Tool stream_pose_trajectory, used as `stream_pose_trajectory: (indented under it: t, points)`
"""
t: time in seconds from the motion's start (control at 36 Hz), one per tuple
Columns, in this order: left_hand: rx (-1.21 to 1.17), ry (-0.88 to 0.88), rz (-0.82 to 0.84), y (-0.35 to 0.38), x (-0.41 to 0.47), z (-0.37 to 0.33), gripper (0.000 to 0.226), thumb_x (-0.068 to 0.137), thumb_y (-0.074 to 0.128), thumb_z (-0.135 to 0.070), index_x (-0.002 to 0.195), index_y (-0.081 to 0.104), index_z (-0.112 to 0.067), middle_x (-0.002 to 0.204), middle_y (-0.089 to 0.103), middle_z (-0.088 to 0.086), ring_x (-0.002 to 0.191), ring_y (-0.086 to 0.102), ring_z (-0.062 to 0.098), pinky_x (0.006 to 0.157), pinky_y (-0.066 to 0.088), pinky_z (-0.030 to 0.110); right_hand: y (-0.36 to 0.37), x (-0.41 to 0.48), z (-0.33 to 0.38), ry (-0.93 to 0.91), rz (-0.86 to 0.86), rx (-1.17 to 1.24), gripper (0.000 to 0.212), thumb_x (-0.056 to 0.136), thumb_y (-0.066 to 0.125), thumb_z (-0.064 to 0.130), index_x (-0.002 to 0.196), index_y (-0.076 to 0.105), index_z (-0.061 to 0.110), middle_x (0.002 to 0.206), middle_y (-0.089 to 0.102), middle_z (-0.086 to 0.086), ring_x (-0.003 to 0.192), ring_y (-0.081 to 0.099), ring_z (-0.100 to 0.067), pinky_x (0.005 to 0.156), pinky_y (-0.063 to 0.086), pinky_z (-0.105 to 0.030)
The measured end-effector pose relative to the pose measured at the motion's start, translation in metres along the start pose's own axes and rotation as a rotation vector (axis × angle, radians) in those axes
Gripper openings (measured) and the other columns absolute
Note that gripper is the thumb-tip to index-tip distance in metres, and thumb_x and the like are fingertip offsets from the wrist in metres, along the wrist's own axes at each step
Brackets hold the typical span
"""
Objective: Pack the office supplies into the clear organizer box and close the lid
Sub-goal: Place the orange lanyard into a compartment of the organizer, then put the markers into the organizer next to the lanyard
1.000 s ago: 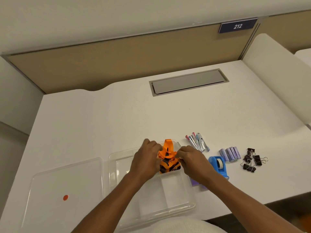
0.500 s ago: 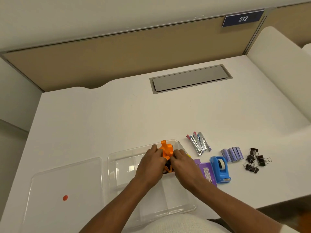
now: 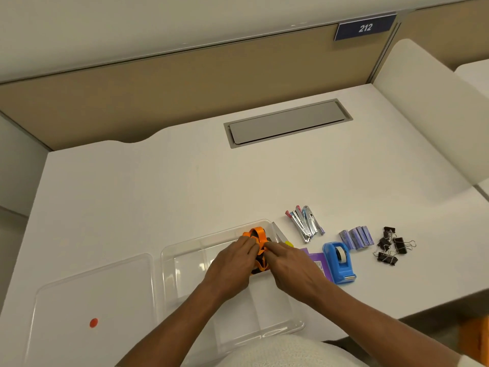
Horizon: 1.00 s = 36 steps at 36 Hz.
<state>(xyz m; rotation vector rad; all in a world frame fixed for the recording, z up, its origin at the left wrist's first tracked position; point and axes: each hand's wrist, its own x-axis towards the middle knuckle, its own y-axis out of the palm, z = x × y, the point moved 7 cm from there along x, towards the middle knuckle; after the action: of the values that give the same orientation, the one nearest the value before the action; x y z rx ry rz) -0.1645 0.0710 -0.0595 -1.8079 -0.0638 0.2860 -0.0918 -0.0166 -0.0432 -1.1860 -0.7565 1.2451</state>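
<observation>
Now lower than 1 s ago, orange-and-black lanyard bundle (image 3: pixel 258 247) pressed into clear organizer box (image 3: pixel 185 263) back-right compartment, left hand (image 3: pixel 232 266) and right hand (image 3: pixel 293 266) both pinching it, ribbon loops bunched, lid (image 3: pixel 92 292) on tabletop (image 3: pixel 158 192) beside box.

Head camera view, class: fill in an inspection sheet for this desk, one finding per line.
Surface: white desk, grey hatch set into it.
Job's things: clear organizer box open; lid lying to its left; orange-and-black bundle in a far compartment; stapler-like tools, purple packs, binder clips, blue tape dispenser, purple packet on the desk.
Clutter: nothing seen.
Grippers: left hand and right hand both on the bundle.
Cables: nothing seen.
Surroundings: tan partition, sign 212.
</observation>
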Motion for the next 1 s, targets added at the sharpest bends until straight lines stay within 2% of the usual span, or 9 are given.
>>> stream_pose_trajectory:
  t: [0.06, 0.19, 0.28, 0.42, 0.56, 0.61, 0.69, 0.81, 1.0]
  points:
    - [0.048, 0.002, 0.034, 0.003, 0.002, -0.003, 0.045, 0.090, 0.073, -0.016, 0.134, 0.060, -0.014, 0.136, 0.064, 0.006, 0.121, 0.062, 0.026, 0.097, 0.057, 0.037, 0.005, -0.006, 0.003, -0.012, 0.013, -0.043, 0.032, 0.068, 0.090, 0.010, 0.096, 0.075, 0.011, 0.096, 0.072, -0.007, 0.077, 0.069, -0.022, 0.062, 0.062, -0.035]
    - [0.229, 0.031, 0.073, -0.003, 0.014, -0.011, 0.034, 0.095, 0.066, -0.021, 0.128, 0.061, -0.015, 0.133, 0.065, 0.006, 0.123, 0.057, 0.027, 0.118, 0.034, 0.043, 0.015, -0.006, 0.010, -0.029, 0.111, -0.097, 0.038, 0.097, 0.062, 0.010, 0.134, 0.060, 0.002, 0.133, 0.063, -0.018, 0.119, 0.061, -0.033, 0.100, 0.052, -0.047]
    - [0.278, 0.010, 0.119, -0.003, 0.018, -0.009, 0.038, 0.093, 0.070, -0.025, 0.128, 0.061, -0.015, 0.134, 0.064, 0.006, 0.126, 0.056, 0.026, 0.121, 0.032, 0.042, 0.009, -0.002, 0.009, -0.041, 0.107, -0.030, 0.038, 0.099, 0.059, 0.014, 0.136, 0.058, 0.005, 0.137, 0.061, -0.016, 0.121, 0.059, -0.032, 0.105, 0.049, -0.045]
    - [0.222, -0.034, 0.192, -0.010, 0.024, -0.010, 0.028, 0.092, 0.069, -0.027, 0.117, 0.062, -0.016, 0.120, 0.066, 0.005, 0.110, 0.059, 0.026, 0.100, 0.043, 0.038, -0.023, -0.005, -0.022, 0.027, -0.150, 0.189, 0.020, 0.096, 0.060, 0.020, 0.112, 0.070, 0.013, 0.099, 0.072, -0.006, 0.082, 0.067, -0.021, 0.077, 0.060, -0.040]
    - [0.239, -0.109, 0.188, -0.044, 0.043, -0.022, 0.013, 0.095, 0.061, -0.023, 0.104, 0.063, -0.013, 0.105, 0.068, 0.007, 0.093, 0.065, 0.030, 0.072, 0.036, 0.035, -0.047, -0.013, -0.086, 0.301, -0.384, 0.284, 0.017, 0.095, 0.065, 0.020, 0.108, 0.074, 0.017, 0.104, 0.071, 0.000, 0.082, 0.069, -0.016, 0.074, 0.059, -0.034]
    - [0.223, -0.123, 0.114, -0.059, 0.056, -0.031, 0.012, 0.097, 0.062, -0.024, 0.104, 0.062, -0.013, 0.104, 0.069, 0.006, 0.092, 0.066, 0.028, 0.069, 0.037, 0.034, -0.047, -0.012, -0.110, 0.437, -0.350, 0.259, 0.028, 0.092, 0.068, 0.030, 0.116, 0.069, 0.017, 0.110, 0.068, -0.003, 0.091, 0.069, -0.023, 0.074, 0.057, -0.037]
    - [0.195, -0.054, 0.041, -0.067, 0.078, -0.049, 0.025, 0.096, 0.069, -0.027, 0.116, 0.062, -0.013, 0.112, 0.067, 0.006, 0.101, 0.063, 0.026, 0.070, 0.042, 0.035, -0.040, -0.006, -0.138, 0.626, -0.189, 0.221, 0.065, 0.085, 0.072, 0.054, 0.135, 0.053, 0.017, 0.124, 0.062, -0.009, 0.109, 0.063, -0.029, 0.082, 0.056, -0.042]
    - [0.213, 0.071, 0.097, -0.051, 0.105, -0.059, 0.044, 0.090, 0.075, -0.024, 0.131, 0.062, -0.015, 0.126, 0.064, 0.007, 0.113, 0.057, 0.026, 0.087, 0.049, 0.038, -0.031, 0.007, -0.157, 0.681, -0.062, 0.149, 0.096, 0.073, 0.068, 0.077, 0.141, 0.041, 0.015, 0.129, 0.059, -0.012, 0.116, 0.060, -0.030, 0.083, 0.054, -0.043]
    - [0.238, 0.143, 0.284, -0.019, 0.132, -0.058, 0.048, 0.085, 0.075, -0.024, 0.132, 0.065, -0.019, 0.112, 0.069, 0.007, 0.096, 0.060, 0.024, 0.093, 0.046, 0.040, -0.017, 0.028, -0.166, 0.633, 0.020, 0.121, 0.104, 0.067, 0.068, 0.082, 0.140, 0.039, 0.012, 0.125, 0.057, -0.013, 0.110, 0.063, -0.031, 0.080, 0.053, -0.041]
